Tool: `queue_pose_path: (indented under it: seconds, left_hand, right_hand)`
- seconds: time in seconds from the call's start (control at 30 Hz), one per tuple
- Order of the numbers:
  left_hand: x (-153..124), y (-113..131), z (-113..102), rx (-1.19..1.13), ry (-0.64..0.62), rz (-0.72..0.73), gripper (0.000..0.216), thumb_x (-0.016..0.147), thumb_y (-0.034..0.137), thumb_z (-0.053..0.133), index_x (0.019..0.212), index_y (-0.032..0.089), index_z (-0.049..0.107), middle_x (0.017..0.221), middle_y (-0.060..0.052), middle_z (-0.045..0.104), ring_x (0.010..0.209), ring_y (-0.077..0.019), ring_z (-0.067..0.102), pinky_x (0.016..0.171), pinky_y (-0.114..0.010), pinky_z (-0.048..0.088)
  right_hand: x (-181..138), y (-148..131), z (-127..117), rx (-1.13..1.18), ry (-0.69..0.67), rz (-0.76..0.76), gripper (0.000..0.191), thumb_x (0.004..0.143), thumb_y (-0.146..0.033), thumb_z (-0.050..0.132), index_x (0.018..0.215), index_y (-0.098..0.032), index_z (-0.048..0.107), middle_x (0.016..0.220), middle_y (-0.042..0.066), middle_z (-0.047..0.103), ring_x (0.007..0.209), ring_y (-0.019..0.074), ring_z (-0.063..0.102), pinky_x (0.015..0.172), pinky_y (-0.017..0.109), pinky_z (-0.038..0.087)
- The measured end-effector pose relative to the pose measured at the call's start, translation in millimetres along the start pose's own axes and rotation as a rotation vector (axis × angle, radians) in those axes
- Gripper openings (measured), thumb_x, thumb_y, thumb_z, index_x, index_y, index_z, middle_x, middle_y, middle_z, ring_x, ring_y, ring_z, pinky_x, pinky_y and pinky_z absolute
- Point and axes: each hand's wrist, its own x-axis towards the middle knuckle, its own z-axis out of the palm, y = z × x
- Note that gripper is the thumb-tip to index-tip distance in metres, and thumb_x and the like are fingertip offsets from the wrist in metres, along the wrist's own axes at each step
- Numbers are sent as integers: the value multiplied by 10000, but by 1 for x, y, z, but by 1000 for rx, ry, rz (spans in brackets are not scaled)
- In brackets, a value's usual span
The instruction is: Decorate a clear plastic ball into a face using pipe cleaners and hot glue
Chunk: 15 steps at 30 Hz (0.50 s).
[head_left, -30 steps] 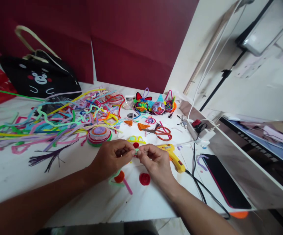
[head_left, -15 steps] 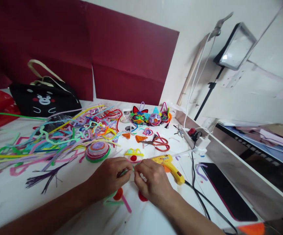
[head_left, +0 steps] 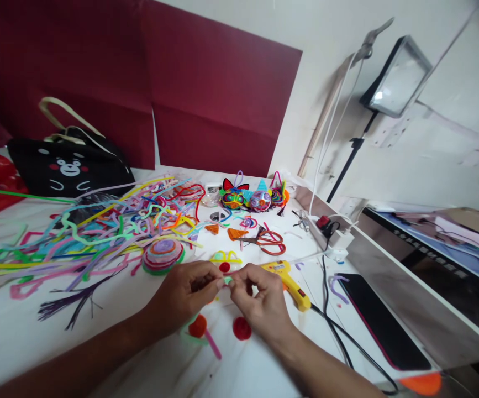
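Both hands meet over the white table, fingertips pinched on a small light-green piece of pipe cleaner [head_left: 227,281]. My left hand [head_left: 185,293] grips it from the left, and my right hand [head_left: 259,298] from the right. Just beyond them lies a piece with yellow loops and a red disc [head_left: 224,267], partly covered by the fingers. Closer to me rest an orange disc [head_left: 198,326], a pink pipe cleaner piece [head_left: 213,344] and a red disc [head_left: 241,328]. A striped coiled dome [head_left: 163,255] sits beyond my left hand.
A yellow glue gun [head_left: 291,284] lies right of my hands, its black cord trailing forward. Red-handled scissors [head_left: 270,242] and finished colourful ornaments [head_left: 259,200] are further back. Loose pipe cleaners [head_left: 119,226] pile up at left. A black phone-like slab [head_left: 384,320] and power strip [head_left: 326,232] are right.
My right hand has turned and lifted slightly, uncovering the red disc. The green piece now shows between my fingertips. The view has shifted a little.
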Motion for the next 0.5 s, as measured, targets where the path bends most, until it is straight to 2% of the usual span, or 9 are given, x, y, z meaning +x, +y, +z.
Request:
queue_pose_path:
  seconds: [0.33, 0.5]
  left_hand:
    - [-6, -3, 11, -76, 77, 67, 206, 853, 286, 552, 719, 158, 643, 597, 32, 546, 500, -78, 414, 469, -203, 304]
    - [-6, -2, 8, -85, 65, 20, 223, 858, 298, 537, 724, 151, 640, 578, 38, 515, 498, -78, 400, 467, -203, 297]
  right_hand:
    - [-1, -6, 8, 207, 94, 214, 102, 692, -245, 620, 633, -162, 624, 530, -31, 518, 494, 89, 384, 474, 223, 318]
    - [0, -4, 8, 271, 54, 241, 165, 730, -315, 639, 672, -161, 636, 580, -11, 576, 518, 96, 436, 507, 229, 363]
